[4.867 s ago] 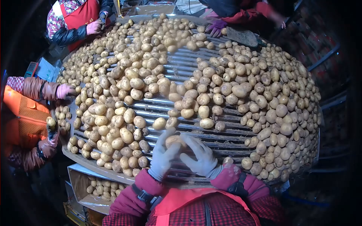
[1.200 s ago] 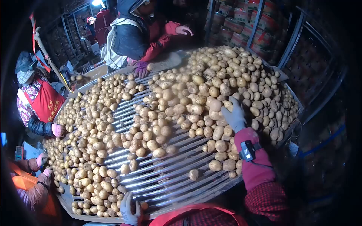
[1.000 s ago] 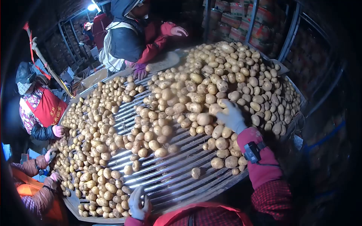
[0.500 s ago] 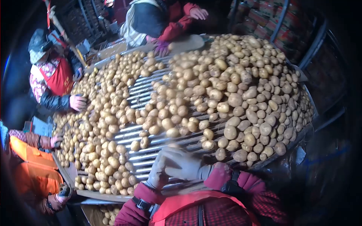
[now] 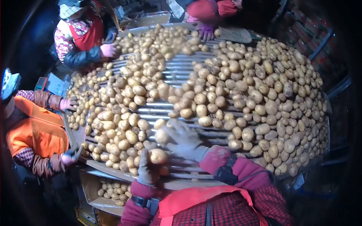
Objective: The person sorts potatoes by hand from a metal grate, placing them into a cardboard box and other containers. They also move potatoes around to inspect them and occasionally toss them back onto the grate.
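Potatoes point(image 5: 260, 98) cover much of a slatted metal table point(image 5: 177, 69). My right hand point(image 5: 183, 139), in a grey glove, reaches over the slats with fingers spread and touches a pale potato point(image 5: 162, 136) at its fingertips. Nearer the front edge, my left hand point(image 5: 148, 169), also gloved, points upward beside a larger potato point(image 5: 157, 156), which lies against its fingers. Whether the left fingers grip that potato is hard to tell.
A person in an orange vest point(image 5: 41, 128) works at the left edge. Another in a red apron point(image 5: 85, 34) stands behind. A co-worker's purple glove point(image 5: 206, 32) rests at the far edge. Below the front left is a box point(image 5: 88, 184) with potatoes.
My hands, close together before, have come apart; the right one has its fingers spread at a potato. The view has shifted, and the co-worker in the red apron has reached onto the potatoes.
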`<state>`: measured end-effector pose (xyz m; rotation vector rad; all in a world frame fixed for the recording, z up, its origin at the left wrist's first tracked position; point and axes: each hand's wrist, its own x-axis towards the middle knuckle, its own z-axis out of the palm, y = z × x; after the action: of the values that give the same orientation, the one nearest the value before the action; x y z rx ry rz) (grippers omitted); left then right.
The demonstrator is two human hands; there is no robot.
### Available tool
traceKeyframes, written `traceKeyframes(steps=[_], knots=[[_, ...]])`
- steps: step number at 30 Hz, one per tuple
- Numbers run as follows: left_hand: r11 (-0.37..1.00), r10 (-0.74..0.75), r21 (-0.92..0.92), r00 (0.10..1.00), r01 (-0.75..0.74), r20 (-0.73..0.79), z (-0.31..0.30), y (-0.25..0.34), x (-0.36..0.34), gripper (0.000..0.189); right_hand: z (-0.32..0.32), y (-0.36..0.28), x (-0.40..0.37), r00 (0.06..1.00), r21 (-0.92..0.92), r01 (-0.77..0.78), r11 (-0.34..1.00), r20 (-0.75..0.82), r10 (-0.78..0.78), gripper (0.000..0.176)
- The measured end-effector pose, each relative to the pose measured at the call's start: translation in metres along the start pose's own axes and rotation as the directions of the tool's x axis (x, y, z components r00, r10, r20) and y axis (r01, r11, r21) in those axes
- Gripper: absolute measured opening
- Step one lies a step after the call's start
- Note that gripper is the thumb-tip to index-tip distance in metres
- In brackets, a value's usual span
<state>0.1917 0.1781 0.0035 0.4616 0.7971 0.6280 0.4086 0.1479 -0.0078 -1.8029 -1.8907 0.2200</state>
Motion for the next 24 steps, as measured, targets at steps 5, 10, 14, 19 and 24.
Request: traceKeyframes(steps=[5,10,14,19,24], knots=[[0.992,-0.108,-0.085,0.986,0.097,-0.128,-0.001,-0.003,-0.007,0.072,0.054,-0.014,0.045,0.994,-0.155,0.043,0.987,0.105,-0.027,0.069],[0.999,-0.02,0.033,0.996,0.023,-0.088,-0.011,-0.004,-0.014,0.072,0.056,-0.027,0.066,0.984,-0.144,0.047,0.988,0.175,-0.021,0.063],[0.998,-0.01,0.065,0.997,0.015,-0.074,-0.009,-0.003,-0.009,0.068,0.018,-0.008,0.067,0.942,0.329,-0.173,0.928,0.33,0.058,0.069],[0.851,0.19,0.466,0.969,-0.241,0.155,0.006,-0.003,0.006,0.074,-0.002,0.005,0.012,0.928,0.805,-0.372,0.462,0.328,0.175,0.047],[0.913,-0.148,0.408,0.919,-0.015,0.366,0.021,-0.021,0.018,0.1,-0.007,-0.004,-0.045,0.91,0.575,-0.406,0.71,0.331,0.251,0.045]])
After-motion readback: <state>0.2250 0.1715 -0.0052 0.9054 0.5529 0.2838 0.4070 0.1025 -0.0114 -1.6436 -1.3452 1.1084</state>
